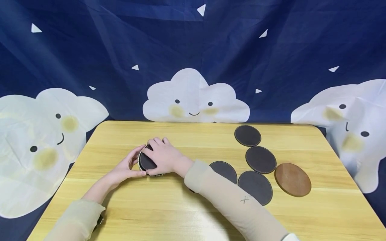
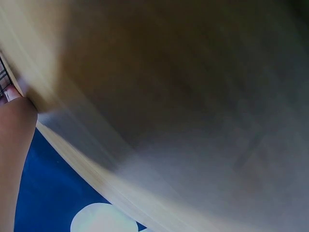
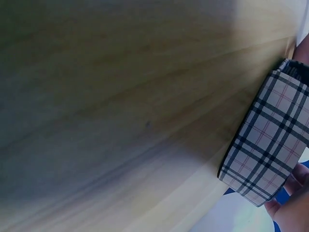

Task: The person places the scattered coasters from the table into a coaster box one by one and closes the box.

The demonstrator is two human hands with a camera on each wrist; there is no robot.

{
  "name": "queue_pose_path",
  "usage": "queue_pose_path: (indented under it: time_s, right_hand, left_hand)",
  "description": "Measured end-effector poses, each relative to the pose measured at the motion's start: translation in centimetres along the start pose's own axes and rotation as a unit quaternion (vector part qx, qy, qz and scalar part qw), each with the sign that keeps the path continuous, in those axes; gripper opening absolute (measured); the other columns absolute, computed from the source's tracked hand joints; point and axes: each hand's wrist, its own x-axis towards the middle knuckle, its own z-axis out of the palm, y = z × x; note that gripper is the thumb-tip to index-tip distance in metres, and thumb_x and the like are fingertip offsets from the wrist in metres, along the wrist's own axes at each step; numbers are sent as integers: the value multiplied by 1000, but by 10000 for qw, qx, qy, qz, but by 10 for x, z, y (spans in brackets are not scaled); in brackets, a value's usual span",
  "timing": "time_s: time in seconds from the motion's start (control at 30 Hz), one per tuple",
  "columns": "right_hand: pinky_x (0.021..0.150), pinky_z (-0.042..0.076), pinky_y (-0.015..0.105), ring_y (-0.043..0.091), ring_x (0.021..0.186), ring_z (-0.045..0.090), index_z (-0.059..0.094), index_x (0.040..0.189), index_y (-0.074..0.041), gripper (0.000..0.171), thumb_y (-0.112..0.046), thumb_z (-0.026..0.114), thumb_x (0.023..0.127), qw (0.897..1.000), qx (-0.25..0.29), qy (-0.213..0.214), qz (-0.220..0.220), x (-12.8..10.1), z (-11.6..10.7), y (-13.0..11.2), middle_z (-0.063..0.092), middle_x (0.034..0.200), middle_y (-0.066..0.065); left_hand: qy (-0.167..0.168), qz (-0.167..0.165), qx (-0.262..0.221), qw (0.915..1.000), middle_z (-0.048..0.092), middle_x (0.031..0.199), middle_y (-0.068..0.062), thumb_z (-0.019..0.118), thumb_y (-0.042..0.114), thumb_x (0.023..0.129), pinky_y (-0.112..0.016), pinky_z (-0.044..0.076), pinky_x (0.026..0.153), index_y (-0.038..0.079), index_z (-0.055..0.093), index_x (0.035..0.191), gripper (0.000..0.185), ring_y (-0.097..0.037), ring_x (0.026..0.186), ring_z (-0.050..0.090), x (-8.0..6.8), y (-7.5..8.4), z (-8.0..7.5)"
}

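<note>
The likeliest slip, as I judge it, is at the plaid holder (image 3: 268,152): it looks like a light, soft-walled ring standing on the wooden table (image 1: 120,214), so a push from above could make it slide or buckle, and the dark round coaster (image 1: 146,162) sitting in its mouth could catch on the rim and tip out.

Left of the holder, the left hand (image 1: 126,168) cups its near-left wall, thumb and forefinger curved round the rim and touching it, a loose bracing hold and no tight clamp. The left wrist view is mostly blur and shows only a sliver of plaid at its edge.

Over the holder, the right hand (image 1: 163,155) lies with its fingers (image 1: 158,140) gently bent across the far rim and its palm over the coaster; whether the fingers pinch the coaster or only press on it I cannot tell.

Well to the right of the holder lie four more dark coasters (image 1: 260,159), partly overlapping, and one brown coaster (image 1: 293,179) touching the group's right side.
</note>
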Motion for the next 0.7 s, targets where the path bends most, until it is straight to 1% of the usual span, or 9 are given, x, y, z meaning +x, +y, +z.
queue_pose_path:
  time_s: [0.37, 0.57, 0.7]
  right_hand:
    - [111, 41, 41, 21, 142, 43, 48, 154, -25, 79, -69, 67, 91, 10000, -7, 13, -9, -6, 1, -3, 46, 155, 5]
    - [113, 39, 40, 21, 143, 41, 47, 155, -25, 78, -70, 65, 93, 10000, -35, -21, -24, -6, 2, -3, 44, 156, 4]
    - [114, 39, 39, 21, 144, 41, 47, 155, -24, 81, -71, 66, 92, 10000, 17, -54, -41, -8, 2, -3, 43, 157, 5]
  left_hand:
    - [18, -19, 49, 10000, 28, 170, -22, 84, 8, 90, -8, 29, 107, 14, 18, 171, 104, 12, 128, 48, -1, 2, 0]
    - [18, 9, -2, 10000, 27, 170, -22, 83, 8, 91, -7, 32, 105, 13, 18, 171, 103, 12, 127, 49, -1, 3, 1]
    - [26, 37, -38, 10000, 28, 169, -23, 83, 7, 90, -7, 33, 105, 12, 18, 171, 104, 11, 127, 49, -1, 3, 1]
